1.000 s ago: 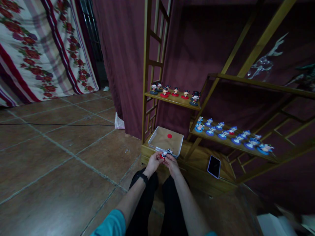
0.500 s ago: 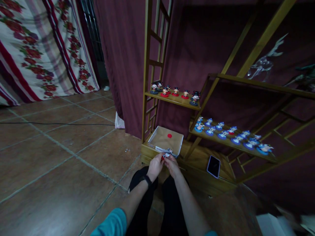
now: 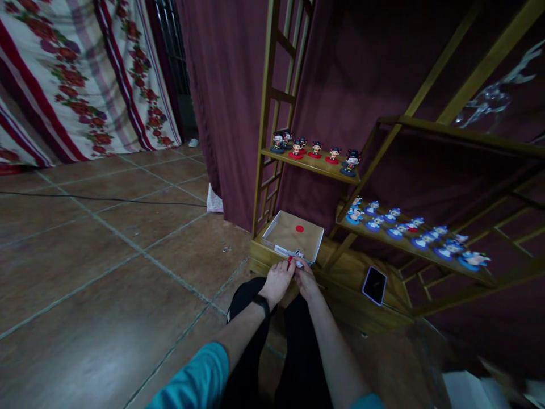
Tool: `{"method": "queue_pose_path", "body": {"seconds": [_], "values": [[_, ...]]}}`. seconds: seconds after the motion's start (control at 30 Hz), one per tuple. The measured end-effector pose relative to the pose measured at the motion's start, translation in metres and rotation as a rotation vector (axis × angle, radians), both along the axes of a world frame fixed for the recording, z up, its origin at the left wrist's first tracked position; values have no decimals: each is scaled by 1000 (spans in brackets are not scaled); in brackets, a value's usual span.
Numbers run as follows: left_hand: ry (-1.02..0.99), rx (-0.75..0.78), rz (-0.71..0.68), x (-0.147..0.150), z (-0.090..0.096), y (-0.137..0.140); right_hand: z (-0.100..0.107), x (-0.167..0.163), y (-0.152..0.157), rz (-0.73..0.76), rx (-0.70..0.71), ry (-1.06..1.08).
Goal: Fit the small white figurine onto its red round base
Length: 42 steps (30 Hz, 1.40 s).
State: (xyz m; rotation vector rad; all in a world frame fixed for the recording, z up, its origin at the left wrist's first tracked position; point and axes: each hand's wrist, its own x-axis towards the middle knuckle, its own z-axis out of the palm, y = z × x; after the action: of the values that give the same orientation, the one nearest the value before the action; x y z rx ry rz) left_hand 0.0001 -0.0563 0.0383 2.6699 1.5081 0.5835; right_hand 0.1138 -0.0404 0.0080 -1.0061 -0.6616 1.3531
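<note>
My left hand [image 3: 279, 280] and my right hand [image 3: 305, 277] meet over my knees, both gripping a small figurine [image 3: 296, 257] with a red base. Just beyond them an open cardboard box [image 3: 276, 227] sits on the lowest wooden shelf, with a red disc [image 3: 300, 229] lying inside it. Red-based figurines [image 3: 314, 152] stand in a row on the upper left shelf. Blue-based figurines [image 3: 406, 228] fill the shelf to the right.
A phone [image 3: 375, 285] lies face up on the bottom board at the right. Maroon curtain [image 3: 230, 85] hangs behind the wooden rack [image 3: 267, 113]. Tiled floor [image 3: 106, 267] spreads to the left, crossed by a black cable [image 3: 97, 199]. A floral cloth [image 3: 76, 74] hangs at the far left.
The view has tilted and shifted, so the rack sits further right and the shelves higher in frame. My hands stay together on the figurine, drawn slightly nearer to my knees.
</note>
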Motion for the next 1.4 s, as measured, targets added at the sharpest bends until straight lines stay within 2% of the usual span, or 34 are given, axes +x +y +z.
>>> {"method": "queue_pose_path", "body": {"seconds": [0.23,0.6,0.77,1.13,1.4], "values": [[13,49,-15,-1,-1,-2,2,2,-1,0,-1,-58],[24,61,-53,-1,5,-7,5,6,-3,21,-9,-19],[10,68,-72,-1,5,-9,9,9,-7,34,57,24],[-72,31,-114,0,7,-12,8,13,-8,35,95,61],[19,86,-102,0,10,-15,12,13,-10,28,87,64]]}}
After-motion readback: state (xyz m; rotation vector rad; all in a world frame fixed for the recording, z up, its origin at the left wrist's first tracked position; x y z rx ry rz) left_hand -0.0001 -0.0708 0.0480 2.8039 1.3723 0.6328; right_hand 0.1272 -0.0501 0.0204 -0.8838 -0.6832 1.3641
